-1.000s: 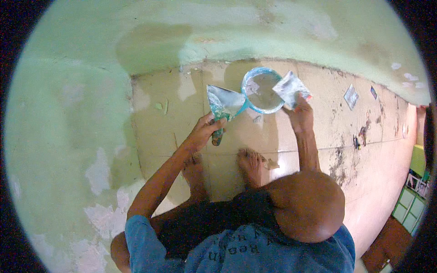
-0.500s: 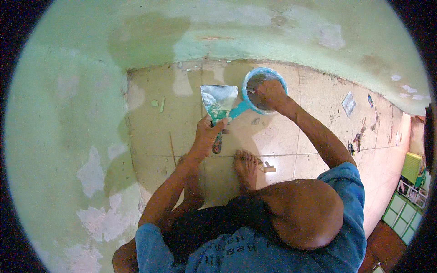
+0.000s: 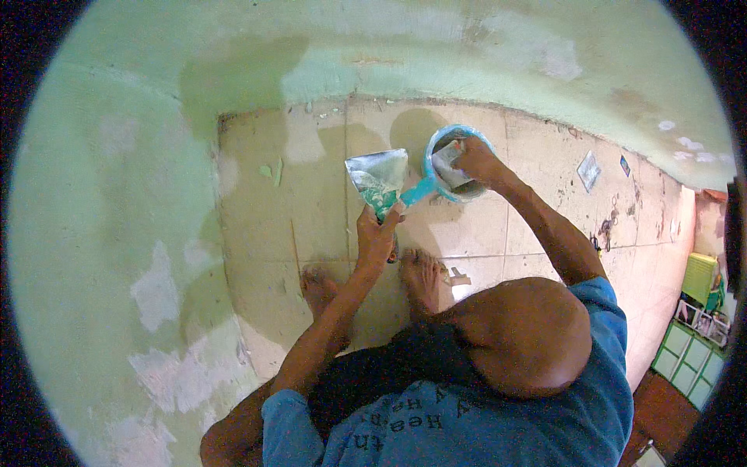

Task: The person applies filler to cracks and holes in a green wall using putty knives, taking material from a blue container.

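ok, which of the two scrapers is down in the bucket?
The right hand's scraper: its blade dips inside the blue bucket. The left hand's scraper is held outside, left of the bucket.

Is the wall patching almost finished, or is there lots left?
Some pale filled patches already show on the green wall. Right now the left hand holds a wide scraper with filler on it, and the right hand dips a smaller blade into the blue tub. Blotchy, uneven wall areas remain, so plenty looks left.

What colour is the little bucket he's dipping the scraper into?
The bucket is light blue, with grey paste inside. The head view shows it.
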### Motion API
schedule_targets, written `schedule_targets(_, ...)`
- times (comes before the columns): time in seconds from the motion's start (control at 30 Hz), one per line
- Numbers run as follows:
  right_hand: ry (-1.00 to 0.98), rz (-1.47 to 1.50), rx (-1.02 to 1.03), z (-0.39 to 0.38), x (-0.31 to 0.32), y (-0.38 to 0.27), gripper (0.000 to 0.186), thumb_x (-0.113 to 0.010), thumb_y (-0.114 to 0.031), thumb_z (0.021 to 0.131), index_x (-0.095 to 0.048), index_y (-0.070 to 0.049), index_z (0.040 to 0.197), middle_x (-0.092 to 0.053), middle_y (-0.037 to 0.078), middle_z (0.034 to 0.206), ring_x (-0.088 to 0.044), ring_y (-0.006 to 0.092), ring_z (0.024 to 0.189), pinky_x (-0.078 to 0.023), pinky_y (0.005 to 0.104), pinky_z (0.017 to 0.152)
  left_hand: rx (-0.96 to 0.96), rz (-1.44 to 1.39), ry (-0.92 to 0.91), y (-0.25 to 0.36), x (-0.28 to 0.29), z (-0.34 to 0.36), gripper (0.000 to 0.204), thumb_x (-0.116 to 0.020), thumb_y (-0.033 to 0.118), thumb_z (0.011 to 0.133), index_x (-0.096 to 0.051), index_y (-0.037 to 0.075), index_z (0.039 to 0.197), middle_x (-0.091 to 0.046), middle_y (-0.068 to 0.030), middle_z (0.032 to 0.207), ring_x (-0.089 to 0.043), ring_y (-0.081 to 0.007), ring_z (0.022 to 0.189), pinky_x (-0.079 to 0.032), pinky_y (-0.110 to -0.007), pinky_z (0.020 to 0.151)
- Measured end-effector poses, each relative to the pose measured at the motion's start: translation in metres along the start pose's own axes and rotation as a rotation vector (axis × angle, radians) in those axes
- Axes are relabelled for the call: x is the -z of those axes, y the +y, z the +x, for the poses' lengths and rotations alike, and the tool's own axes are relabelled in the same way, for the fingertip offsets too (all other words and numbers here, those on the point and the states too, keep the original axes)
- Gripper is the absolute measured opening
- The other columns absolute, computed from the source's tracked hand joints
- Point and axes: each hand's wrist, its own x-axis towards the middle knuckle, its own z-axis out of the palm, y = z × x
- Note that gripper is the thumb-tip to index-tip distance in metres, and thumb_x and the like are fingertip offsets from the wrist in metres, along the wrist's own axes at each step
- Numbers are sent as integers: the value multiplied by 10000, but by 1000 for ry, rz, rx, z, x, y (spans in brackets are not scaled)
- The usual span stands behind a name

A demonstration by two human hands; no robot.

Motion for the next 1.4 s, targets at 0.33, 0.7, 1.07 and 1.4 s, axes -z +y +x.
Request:
schedule_targets(0.33,142,725,-137,-74,87,-19,83,-683,-64,774,-622,-31,820,-590,10,733,-473,83,587,-334,240,505,37,162,153,24,21,6,327,-507,298,961,-530,23,1136,-565,-45,786,-530,-102,640,-463,-271,621)
schedule_targets(0.7,354,588,741,-114,132,-107,177,-611,-208,886,-634,-45,951,-687,106,992,-610,259,1046,-432,416,956,219,-54,-528,159,-4,-7,266,-525,283,937,-536,67,1093,-602,-47,756,-506,-85,498,-408,-215,431)
schedule_targets(1.07,695,-7,879,-101,114,-103,194,-540,-73,810,-630,-111,978,-682,121,1062,-575,336,1138,-347,519,1032,-80,76,-495,190,-5,-31,311,-487,279,963,-509,57,1180,-558,-15,805,-484,-59,608,-402,-221,506)
schedule_targets(1.4,365,1209,215,-103,132,-131,274,-647,-48,796,-552,-11,1050,-637,68,878,-628,171,753,-502,310,664,-10,231,-532,197,11,-21,299,-498,287,955,-546,51,1132,-576,-18,835,-499,-63,652,-429,-223,564)
